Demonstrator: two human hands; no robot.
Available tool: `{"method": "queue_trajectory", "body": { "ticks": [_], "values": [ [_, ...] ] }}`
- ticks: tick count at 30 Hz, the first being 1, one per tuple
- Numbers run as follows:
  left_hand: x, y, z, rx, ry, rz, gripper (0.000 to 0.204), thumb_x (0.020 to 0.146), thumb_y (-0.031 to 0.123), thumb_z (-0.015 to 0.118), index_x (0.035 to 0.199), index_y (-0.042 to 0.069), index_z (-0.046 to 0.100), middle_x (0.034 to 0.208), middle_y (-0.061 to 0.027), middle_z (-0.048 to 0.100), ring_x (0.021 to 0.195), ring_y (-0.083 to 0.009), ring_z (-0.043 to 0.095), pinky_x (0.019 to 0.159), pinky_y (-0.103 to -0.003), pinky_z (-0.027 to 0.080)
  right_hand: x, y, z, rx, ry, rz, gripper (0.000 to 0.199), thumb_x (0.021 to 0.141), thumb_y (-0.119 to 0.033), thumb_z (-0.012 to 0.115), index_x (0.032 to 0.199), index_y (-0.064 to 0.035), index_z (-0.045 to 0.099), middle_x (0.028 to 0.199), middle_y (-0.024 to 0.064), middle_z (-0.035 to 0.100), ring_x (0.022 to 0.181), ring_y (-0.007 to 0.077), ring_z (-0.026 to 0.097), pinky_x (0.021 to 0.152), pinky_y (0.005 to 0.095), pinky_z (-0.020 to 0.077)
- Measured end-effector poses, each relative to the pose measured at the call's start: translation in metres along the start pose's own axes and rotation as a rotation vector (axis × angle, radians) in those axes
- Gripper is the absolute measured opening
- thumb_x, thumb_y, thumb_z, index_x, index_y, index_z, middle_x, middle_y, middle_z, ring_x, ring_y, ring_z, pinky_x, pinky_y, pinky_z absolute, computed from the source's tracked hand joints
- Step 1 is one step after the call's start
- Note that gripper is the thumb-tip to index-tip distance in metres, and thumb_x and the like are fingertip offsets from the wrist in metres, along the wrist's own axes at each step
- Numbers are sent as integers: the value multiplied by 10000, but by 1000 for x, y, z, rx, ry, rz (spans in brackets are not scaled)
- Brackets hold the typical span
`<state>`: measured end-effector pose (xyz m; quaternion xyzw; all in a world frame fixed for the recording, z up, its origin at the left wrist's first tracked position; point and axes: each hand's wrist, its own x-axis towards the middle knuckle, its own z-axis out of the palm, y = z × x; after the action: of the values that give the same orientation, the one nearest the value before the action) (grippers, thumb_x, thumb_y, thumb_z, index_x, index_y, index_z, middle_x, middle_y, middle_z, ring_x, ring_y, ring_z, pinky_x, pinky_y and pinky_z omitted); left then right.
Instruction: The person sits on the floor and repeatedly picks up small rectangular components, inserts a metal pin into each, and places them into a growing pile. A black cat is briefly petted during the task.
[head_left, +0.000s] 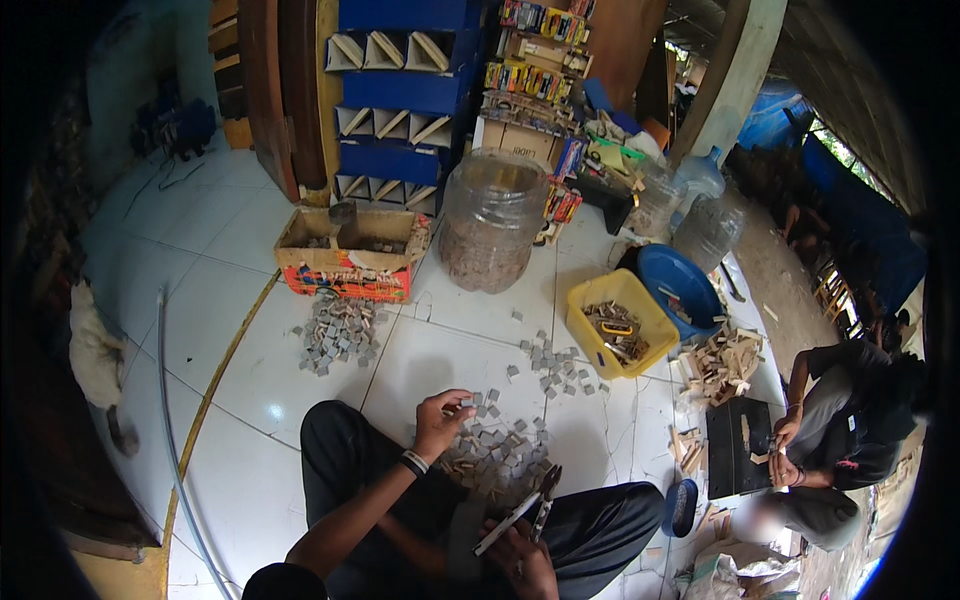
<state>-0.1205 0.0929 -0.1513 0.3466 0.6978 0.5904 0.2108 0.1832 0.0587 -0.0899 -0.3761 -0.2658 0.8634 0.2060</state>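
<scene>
My left hand [436, 428], with bands round its wrist, is raised over the floor. Its thumb and fingers pinch a small grey square piece [467, 402]. Below and to the right, a heap of similar grey-topped blocks [500, 445] lies between my crossed legs. Low in front of my body, my right hand [525, 562] is closed round a two-armed tool [541, 512], one arm pale and flat, the other darker. Its exact kind is not clear. The right fingers are partly hidden.
More grey blocks lie ahead [340, 335] and to the right [560, 368]. Beyond stand a cardboard box [345, 278], a clear plastic container [487, 245], a yellow basin [650, 345] and a blue tub [680, 265]. Another person [845, 400] works at right; a cat [93, 345] lies left.
</scene>
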Motion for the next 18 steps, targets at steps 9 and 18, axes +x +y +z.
{"method": "queue_trajectory", "body": {
  "ticks": [9, 18],
  "values": [
    [-60, 95, -20, -677, -90, -59, 248, 972, 48, 749, 1180, -80, 708, 1115, -131, 760, 1031, -179, 742, 933, -316, 615, -42, -23, 61, -506, -52, -118, 357, 1072, -176, 607, 1383, -7, 558, 1112, 77, 719, 996, 144, 675, 855, 304, 535],
    [-94, 124, -28, -756, -28, -106, 247, 992, -4, 696, 1223, -81, 651, 1208, -196, 732, 1112, -251, 738, 969, -389, 630, -58, -30, 81, -738, -104, -113, 264, 1052, -141, 625, 1278, -15, 572, 1031, 59, 701, 892, 115, 665, 789, 290, 541]
  ]
}}
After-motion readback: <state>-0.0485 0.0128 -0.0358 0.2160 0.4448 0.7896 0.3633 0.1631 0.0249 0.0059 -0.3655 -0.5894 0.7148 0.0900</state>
